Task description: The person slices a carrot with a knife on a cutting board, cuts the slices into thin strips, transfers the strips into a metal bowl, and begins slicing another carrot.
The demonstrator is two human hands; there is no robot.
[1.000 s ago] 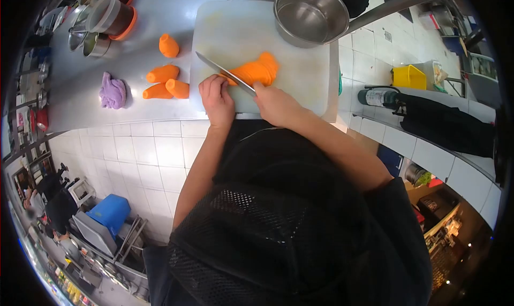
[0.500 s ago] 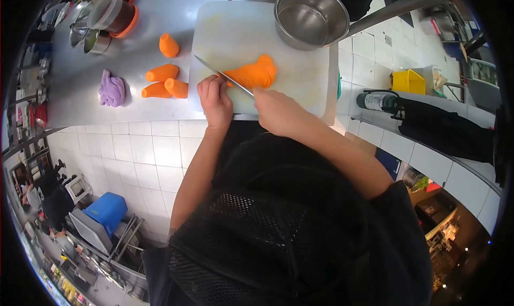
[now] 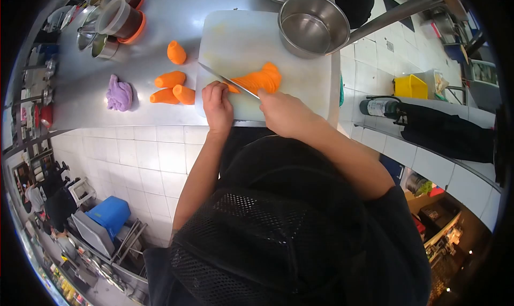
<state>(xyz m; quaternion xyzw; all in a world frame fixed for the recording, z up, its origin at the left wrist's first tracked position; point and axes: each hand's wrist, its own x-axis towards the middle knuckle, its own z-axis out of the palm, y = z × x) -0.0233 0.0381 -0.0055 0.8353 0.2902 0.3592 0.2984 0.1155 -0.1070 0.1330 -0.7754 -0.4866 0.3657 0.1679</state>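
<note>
The right hand (image 3: pixel 286 113) wraps its fingers round the knife (image 3: pixel 225 78); the left hand (image 3: pixel 217 107), fingers seemingly curled together at the carrot (image 3: pixel 263 80), is best tucked clear of the blade.

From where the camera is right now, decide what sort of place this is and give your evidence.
Probably a commercial kitchen: a long metal worktop, a knife slicing something orange on a large white cutting board, and a big metal saucepan.
</note>
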